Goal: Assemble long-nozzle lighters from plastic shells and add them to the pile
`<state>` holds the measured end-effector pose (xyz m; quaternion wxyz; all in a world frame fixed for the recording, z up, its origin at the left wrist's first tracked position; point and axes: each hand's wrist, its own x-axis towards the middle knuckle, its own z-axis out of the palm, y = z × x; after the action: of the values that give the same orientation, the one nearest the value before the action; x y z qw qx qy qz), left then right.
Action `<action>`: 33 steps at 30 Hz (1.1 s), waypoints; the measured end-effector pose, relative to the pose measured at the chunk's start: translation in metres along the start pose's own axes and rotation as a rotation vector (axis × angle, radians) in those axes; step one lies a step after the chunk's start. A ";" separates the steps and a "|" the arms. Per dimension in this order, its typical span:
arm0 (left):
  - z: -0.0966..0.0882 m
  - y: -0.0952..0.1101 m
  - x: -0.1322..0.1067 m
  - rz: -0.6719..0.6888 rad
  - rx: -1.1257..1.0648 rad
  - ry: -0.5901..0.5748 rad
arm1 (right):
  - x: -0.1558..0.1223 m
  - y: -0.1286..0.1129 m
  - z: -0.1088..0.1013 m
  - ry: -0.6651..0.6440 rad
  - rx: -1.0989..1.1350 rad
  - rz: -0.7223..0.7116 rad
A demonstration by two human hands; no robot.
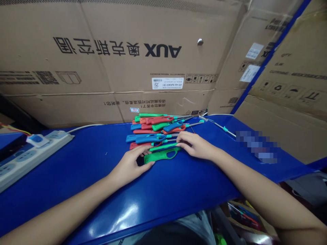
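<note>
A pile of long plastic-handled lighters (pixel 158 131) in red, blue and green lies on the blue table (pixel 107 177). In front of the pile lies a green lighter (pixel 162 154). My left hand (pixel 131 165) grips its left end with curled fingers. My right hand (pixel 195 144) rests on its right end, fingers pressed down on it and touching the pile's edge.
A white power strip (pixel 28 153) with a blue plug lies at the left. Large cardboard boxes (pixel 122 58) stand behind and to the right. A thin metal rod (pixel 219 126) lies near the back right. The table's front edge is near my body.
</note>
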<state>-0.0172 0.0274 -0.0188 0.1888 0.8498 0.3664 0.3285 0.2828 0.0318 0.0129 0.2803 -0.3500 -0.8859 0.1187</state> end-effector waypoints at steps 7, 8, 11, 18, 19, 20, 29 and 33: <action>-0.005 -0.001 0.000 0.006 0.044 -0.013 | -0.001 0.005 -0.015 0.115 -0.050 0.028; -0.005 -0.001 0.001 0.011 0.055 -0.012 | -0.001 0.005 -0.016 0.120 -0.043 0.027; -0.005 -0.003 0.002 0.010 0.078 -0.004 | -0.002 0.001 -0.017 0.114 -0.014 0.019; -0.006 -0.003 0.005 -0.048 0.075 0.001 | 0.000 -0.007 -0.014 -0.017 0.251 0.140; -0.006 -0.003 0.005 -0.048 0.066 -0.003 | 0.000 -0.007 -0.013 -0.089 0.299 0.155; -0.005 -0.003 0.005 -0.046 0.057 -0.005 | 0.000 -0.007 -0.011 -0.164 0.335 0.166; -0.002 -0.006 0.004 -0.031 0.039 0.007 | 0.000 -0.003 0.010 -0.269 0.240 0.083; -0.003 -0.002 0.004 -0.006 0.060 0.005 | 0.002 -0.006 0.015 -0.227 0.155 0.040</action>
<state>-0.0181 0.0320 -0.0156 0.1634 0.8532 0.3791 0.3189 0.2697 0.0288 0.0037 0.2018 -0.3292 -0.8930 0.2311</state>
